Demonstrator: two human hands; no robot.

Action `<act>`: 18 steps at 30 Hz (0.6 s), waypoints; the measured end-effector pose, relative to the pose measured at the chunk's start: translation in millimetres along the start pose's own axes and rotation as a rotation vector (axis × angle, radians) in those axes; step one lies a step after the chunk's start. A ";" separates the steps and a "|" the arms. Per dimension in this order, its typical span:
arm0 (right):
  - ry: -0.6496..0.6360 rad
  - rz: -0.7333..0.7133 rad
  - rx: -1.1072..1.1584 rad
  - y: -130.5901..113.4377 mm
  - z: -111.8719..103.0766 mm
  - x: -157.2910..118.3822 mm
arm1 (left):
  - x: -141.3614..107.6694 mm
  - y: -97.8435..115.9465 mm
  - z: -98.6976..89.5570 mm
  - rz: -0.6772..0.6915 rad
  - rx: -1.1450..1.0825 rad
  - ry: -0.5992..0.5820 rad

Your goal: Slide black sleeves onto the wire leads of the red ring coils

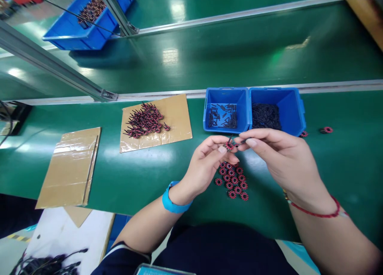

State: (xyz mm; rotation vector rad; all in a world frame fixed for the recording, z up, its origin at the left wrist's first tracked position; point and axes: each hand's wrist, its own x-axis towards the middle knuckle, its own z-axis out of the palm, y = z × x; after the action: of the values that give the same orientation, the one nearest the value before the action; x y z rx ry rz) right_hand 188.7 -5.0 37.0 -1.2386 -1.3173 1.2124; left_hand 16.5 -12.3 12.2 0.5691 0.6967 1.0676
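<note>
Between the thumb and fingers of my left hand is a small red-and-black wound ring coil with dark leads pointing up. My right hand pinches a thin black sleeve piece right beside the coil; its fingertips partly hide it. Below my hands, a group of similar ring coils lies on the green table. Just beyond my hands stand two blue bins: the left bin holds scattered short black tube pieces, and the right bin holds a denser heap of them.
A cardboard sheet at centre left bears a pile of coils with black leads. Further left lie more cardboard sheets. Two loose coils sit right of the bins. A metal frame post and a large blue bin stand behind.
</note>
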 end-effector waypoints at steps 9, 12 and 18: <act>0.070 -0.017 -0.059 -2.2 -4.1 2.8 | 0.5 2.8 2.7 -0.004 0.016 0.020; 0.095 -0.023 -0.026 -3.0 -2.9 0.8 | 1.3 1.8 2.6 0.041 0.021 0.071; 0.089 -0.016 -0.008 -4.5 3.2 -4.1 | 2.4 -0.4 1.5 0.114 0.081 0.125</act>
State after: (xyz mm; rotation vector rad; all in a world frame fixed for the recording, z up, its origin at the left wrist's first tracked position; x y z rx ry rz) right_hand 185.4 -9.4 41.2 -1.2710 -1.2659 1.1288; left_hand 18.6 -10.4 12.4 0.6216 0.8274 1.1926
